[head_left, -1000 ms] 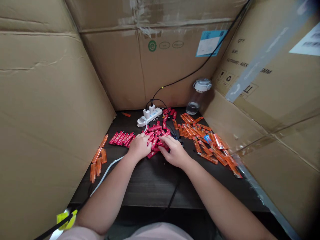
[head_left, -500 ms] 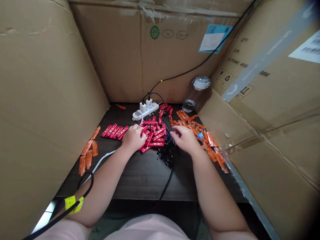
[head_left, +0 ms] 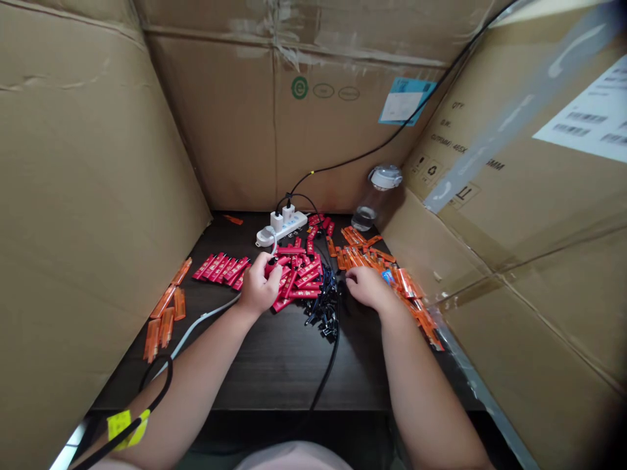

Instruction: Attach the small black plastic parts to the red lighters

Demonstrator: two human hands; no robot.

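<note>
My left hand (head_left: 262,285) is closed around a red lighter (head_left: 271,264), whose dark end shows between thumb and forefinger. It is over the left edge of a loose heap of red lighters (head_left: 306,273). To the left of that hand, several red lighters (head_left: 215,267) lie side by side in a slanted row. My right hand (head_left: 366,286) has its fingers curled together, beside the pile of small black parts (head_left: 326,307) and the orange lighters (head_left: 360,254); whatever is in its fingertips is too small to make out.
Behind the heap sits a white power strip (head_left: 281,228) with plugs. A clear water bottle (head_left: 367,212) stands at the back right. More orange lighters (head_left: 166,323) lie at the left edge. Cardboard walls (head_left: 220,130) enclose the dark table (head_left: 274,365); a black cable (head_left: 326,378) crosses it.
My left hand has drawn back slightly from the heap and turned, with a red lighter now showing in its grip. My right hand has moved slightly right, off the black parts. The view has tilted up.
</note>
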